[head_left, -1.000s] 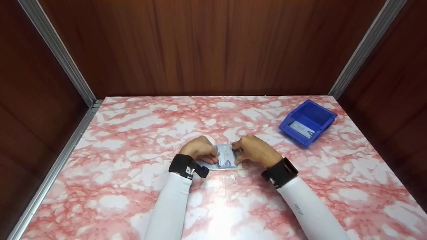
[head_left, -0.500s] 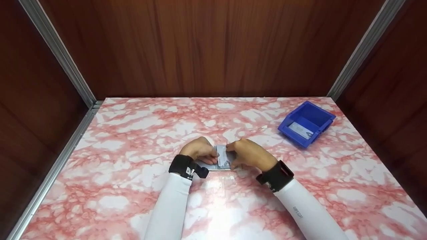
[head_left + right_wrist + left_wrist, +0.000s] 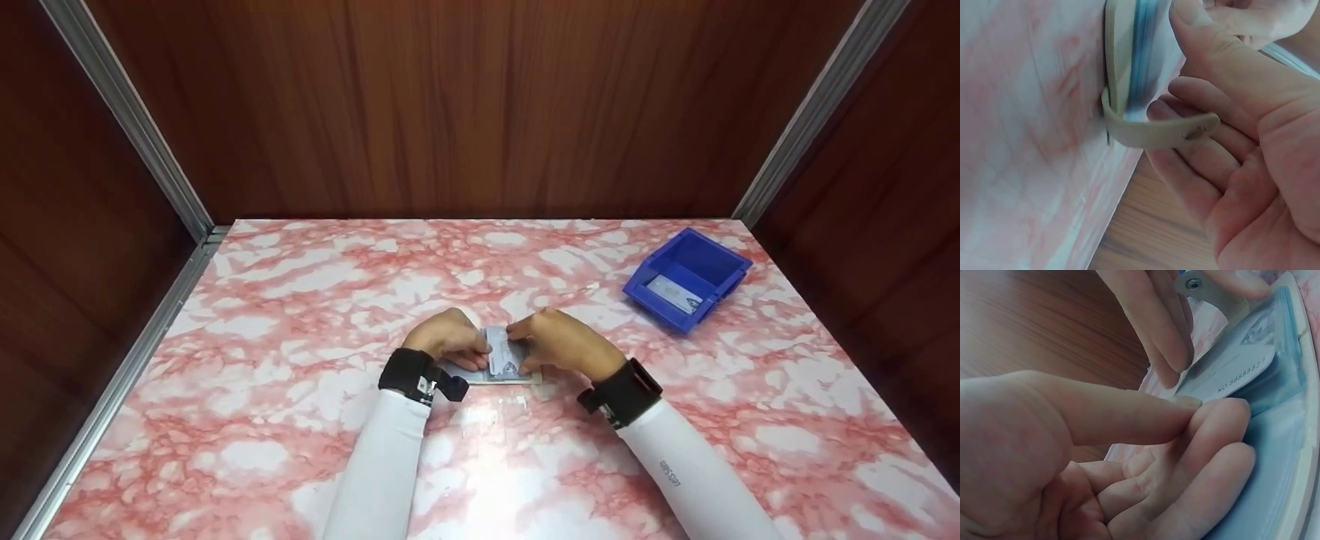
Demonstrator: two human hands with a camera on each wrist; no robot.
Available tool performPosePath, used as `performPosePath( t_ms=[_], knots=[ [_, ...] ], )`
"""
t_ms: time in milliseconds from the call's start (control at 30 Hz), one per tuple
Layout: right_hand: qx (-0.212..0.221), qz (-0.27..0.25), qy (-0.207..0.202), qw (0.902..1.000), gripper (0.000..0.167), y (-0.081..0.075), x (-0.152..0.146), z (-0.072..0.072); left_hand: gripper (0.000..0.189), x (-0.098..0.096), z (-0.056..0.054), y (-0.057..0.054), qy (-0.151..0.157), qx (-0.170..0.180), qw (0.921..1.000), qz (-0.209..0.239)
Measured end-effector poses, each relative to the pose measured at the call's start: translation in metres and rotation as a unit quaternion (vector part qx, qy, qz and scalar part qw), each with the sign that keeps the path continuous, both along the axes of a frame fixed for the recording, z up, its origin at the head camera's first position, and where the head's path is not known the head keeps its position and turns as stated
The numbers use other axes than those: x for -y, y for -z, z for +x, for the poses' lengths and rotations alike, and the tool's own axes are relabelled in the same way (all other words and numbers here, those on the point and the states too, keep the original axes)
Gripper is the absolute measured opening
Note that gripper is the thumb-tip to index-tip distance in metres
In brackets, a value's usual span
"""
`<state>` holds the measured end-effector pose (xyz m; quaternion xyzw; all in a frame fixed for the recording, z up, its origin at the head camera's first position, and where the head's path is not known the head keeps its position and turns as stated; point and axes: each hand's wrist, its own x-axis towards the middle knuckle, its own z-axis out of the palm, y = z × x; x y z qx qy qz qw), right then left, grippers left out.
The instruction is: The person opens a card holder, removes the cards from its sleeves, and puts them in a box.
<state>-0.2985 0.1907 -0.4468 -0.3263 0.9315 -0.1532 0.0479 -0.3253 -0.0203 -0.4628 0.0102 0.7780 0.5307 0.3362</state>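
Observation:
In the head view a card holder (image 3: 536, 379) with clear sleeves lies open on the table, a pale printed card (image 3: 501, 362) on its right half. Printed digits show on the card (image 3: 1235, 371) in the left wrist view. My left hand (image 3: 450, 339) pinches the edge of the card between thumb and index finger; its other fingertips rest on the left page. From the right, my right hand (image 3: 568, 343) holds the card across, fingers at the far edge and thumb nearer me. The cream snap strap (image 3: 1157, 132) sticks up by my right fingers. How deep the card sits in a sleeve is unclear.
A blue bin (image 3: 686, 279) stands at the back right of the red-and-white marbled table (image 3: 315, 300), with at least one similar card (image 3: 675, 292) in it. Brown wood-grain panels (image 3: 480, 112) enclose the back and sides.
My right hand has moved left from the card's right edge to over the card, covering part of it. My left hand stays in place.

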Motion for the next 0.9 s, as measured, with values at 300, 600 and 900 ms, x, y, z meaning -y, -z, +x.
performPosePath(
  t_ms=[300, 600, 900],
  knots=[
    [-0.009, 0.000, -0.012, 0.9999, 0.047, 0.0041, -0.0030, -0.0009, 0.014, 0.0002, -0.0002, 0.0029, 0.007, -0.004, 0.9999, -0.007],
    [-0.002, 0.013, -0.010, 0.9999, 0.046, 0.0015, -0.0015, -0.0044, 0.015, 0.0026, -0.0027, 0.0004, 0.006, -0.004, 1.0000, 0.002],
    [-0.002, 0.011, 0.000, 0.9999, 0.049, 0.0025, -0.0030, -0.0053, 0.015, 0.0024, -0.0019, -0.0008, 0.002, -0.001, 1.0000, 0.001]
  ],
)
